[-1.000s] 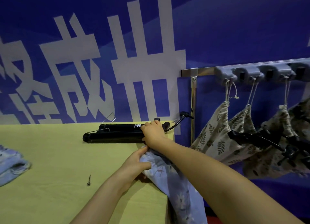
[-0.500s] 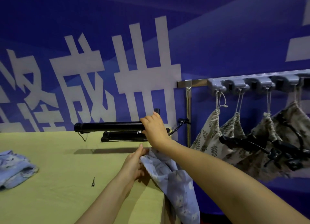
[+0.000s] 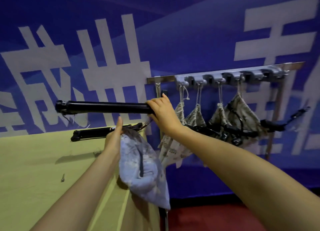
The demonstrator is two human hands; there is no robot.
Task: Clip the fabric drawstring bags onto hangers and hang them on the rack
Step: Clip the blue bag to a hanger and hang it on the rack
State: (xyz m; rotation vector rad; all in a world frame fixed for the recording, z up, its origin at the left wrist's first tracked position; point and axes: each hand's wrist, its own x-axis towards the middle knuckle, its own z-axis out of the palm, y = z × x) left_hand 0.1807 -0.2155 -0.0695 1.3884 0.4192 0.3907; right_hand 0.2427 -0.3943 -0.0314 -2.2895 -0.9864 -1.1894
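Note:
My right hand (image 3: pixel 163 114) grips the right end of a black clip hanger (image 3: pixel 103 107), held level in the air above the table. My left hand (image 3: pixel 114 137) holds the top of a light blue floral drawstring bag (image 3: pixel 142 168), which hangs down past the table's right edge. More black hangers (image 3: pixel 93 133) lie stacked on the yellow table (image 3: pixel 34 161) behind my left hand. To the right, the metal rack (image 3: pixel 225 71) with grey hooks carries several beige leaf-print bags (image 3: pixel 195 116) by their strings.
Black hangers (image 3: pixel 230 130) dangle in a tangle among the beige bags on the rack. A small metal pin (image 3: pixel 62 177) lies on the table. A blue banner with white characters covers the wall behind. Red floor shows below the rack.
My right hand has lifted one hanger off the stack and raised it above the table. My left hand has picked the blue bag's top up from the table edge. The view swung right.

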